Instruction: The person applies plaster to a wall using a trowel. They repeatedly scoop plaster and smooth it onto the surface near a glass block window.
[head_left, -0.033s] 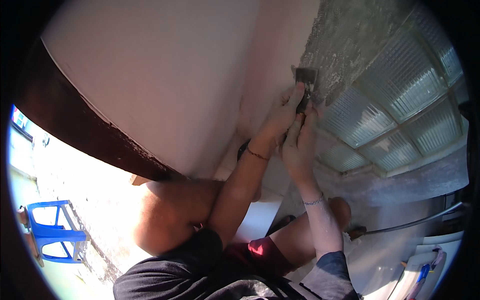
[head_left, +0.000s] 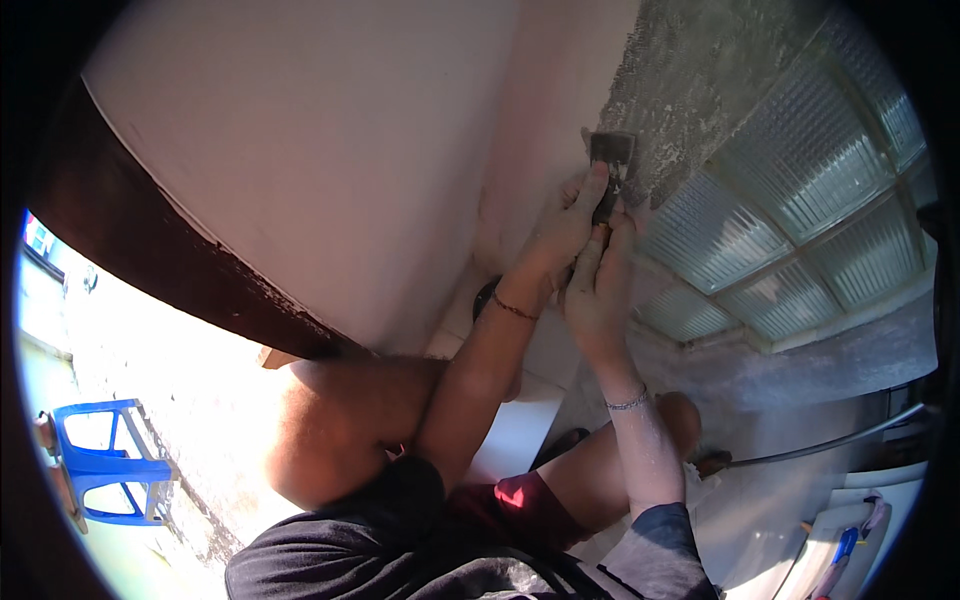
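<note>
A scraper (head_left: 613, 148) with a dark, wide flat blade rests against the wall, its blade at the left edge of a rough grey stripped patch (head_left: 690, 85). My left hand (head_left: 563, 228) is wrapped round the scraper from the left, the thumb lying along it just below the blade. Lower down and to the right, my right hand (head_left: 600, 290) is closed on the handle, most of which the fingers hide. Pale, pinkish painted wall (head_left: 555, 110) borders the grey patch on the left.
Ribbed glass blocks (head_left: 740, 225) are set in the wall right of my hands. A dark brown curved edge (head_left: 190, 240) runs along the left. Beyond it stands a blue plastic stool (head_left: 115, 465). A grey hose or pipe (head_left: 830, 445) lies at the lower right.
The scraper blade sits very slightly higher on the wall; both hands keep the same hold.
</note>
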